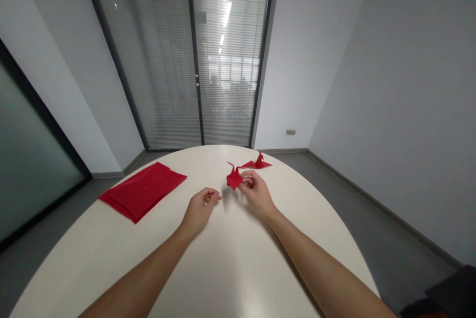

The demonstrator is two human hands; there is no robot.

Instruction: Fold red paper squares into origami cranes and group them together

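My right hand pinches a small red folded paper crane by its side, between thumb and fingers. The crane is held just above the table, its thin neck and tail pointing up. To its left, my left hand hovers low with fingers curled in toward the thumb, and nothing shows in it. Just beyond my right hand, a second red paper crane stands on the table with its wings spread. A stack of red paper sheets lies at the left.
The round white table fills the foreground, its curved far edge just past the second crane. Behind it stand a glass partition with blinds and pale walls. A dark object is partly visible at the lower right.
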